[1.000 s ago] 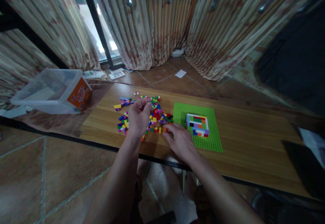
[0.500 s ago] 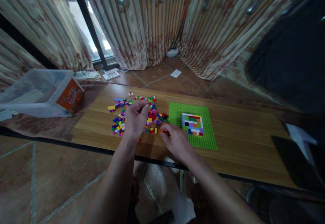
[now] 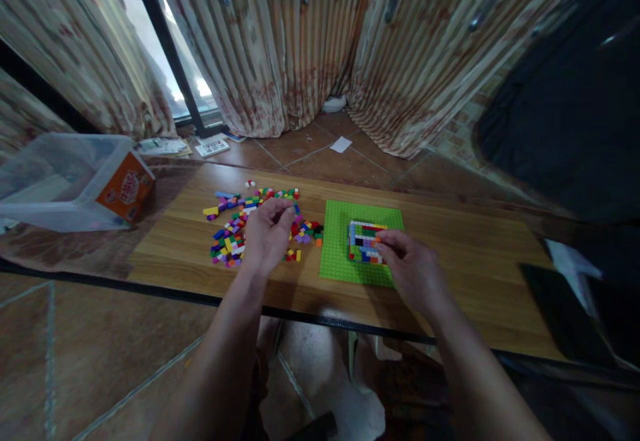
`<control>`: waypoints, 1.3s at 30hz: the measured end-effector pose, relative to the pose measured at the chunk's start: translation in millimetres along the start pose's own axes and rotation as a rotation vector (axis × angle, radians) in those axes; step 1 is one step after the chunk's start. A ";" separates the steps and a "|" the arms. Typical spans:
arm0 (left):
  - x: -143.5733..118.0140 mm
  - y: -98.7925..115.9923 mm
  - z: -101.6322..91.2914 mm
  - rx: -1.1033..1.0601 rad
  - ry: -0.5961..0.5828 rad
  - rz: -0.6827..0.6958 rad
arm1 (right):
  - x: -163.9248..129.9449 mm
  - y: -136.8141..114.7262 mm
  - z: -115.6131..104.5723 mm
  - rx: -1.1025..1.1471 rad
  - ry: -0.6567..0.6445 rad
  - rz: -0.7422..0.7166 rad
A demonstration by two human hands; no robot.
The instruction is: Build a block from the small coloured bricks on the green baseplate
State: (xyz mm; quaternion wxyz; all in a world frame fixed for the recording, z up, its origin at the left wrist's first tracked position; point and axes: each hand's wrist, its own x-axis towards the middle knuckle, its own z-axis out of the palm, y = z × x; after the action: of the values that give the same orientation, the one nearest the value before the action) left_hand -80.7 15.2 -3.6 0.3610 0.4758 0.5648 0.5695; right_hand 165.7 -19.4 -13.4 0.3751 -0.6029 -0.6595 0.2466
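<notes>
My right hand [image 3: 413, 264] is over a green baseplate [image 3: 333, 254], pinching a small orange toy brick [image 3: 379, 238]. That brick is at the right side of a low rectangular brick build [image 3: 361, 242] fixed on the plate; whether it touches the build is unclear. The build has a white and multicoloured rim around mixed colours, and my fingers cover its right part. My left hand [image 3: 269, 231] hovers above a loose pile of coloured bricks [image 3: 233, 237]. Its thumb and fingertips are closed together, and anything between them is too small to make out.
A clear plastic bin [image 3: 65, 187] with an orange label stands at the left end of the wooden table [image 3: 465, 261]. A dark flat object [image 3: 560, 307] lies at the right end. Curtains [image 3: 260, 61] hang beyond the table, and papers [image 3: 213, 147] lie behind it.
My right hand has moved right from the edge of the brick pile to the build, carrying the orange brick. My left hand stays over the pile. The view has shifted slightly.
</notes>
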 end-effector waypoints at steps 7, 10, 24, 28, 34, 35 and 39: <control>-1.7 3.9 2.9 -0.006 -0.006 0.011 | -2.2 7.3 5.0 -0.145 -0.059 -0.135; -0.3 2.7 3.1 -0.012 -0.010 0.017 | -1.7 8.8 5.9 -0.172 -0.066 -0.136; -1.1 2.9 2.9 0.002 -0.027 0.005 | 1.2 5.8 6.3 -0.307 -0.089 -0.192; -1.1 2.6 3.0 -0.007 -0.034 0.008 | 1.5 6.6 7.2 -0.306 -0.116 -0.286; -0.5 -1.5 2.0 0.029 -0.038 0.036 | 1.1 8.1 8.9 -0.341 -0.174 -0.380; -0.5 -1.7 2.0 0.029 -0.040 0.037 | 1.1 9.1 9.0 -0.351 -0.181 -0.393; -0.5 -1.7 1.8 0.029 -0.041 0.033 | 1.4 12.7 8.5 -0.354 -0.191 -0.402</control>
State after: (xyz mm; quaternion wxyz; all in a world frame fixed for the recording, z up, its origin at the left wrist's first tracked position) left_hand -79.0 15.5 -5.4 0.3563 0.5018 0.5574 0.5573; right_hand 166.8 -15.1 -28.1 0.2416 -0.4901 -0.8310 0.1040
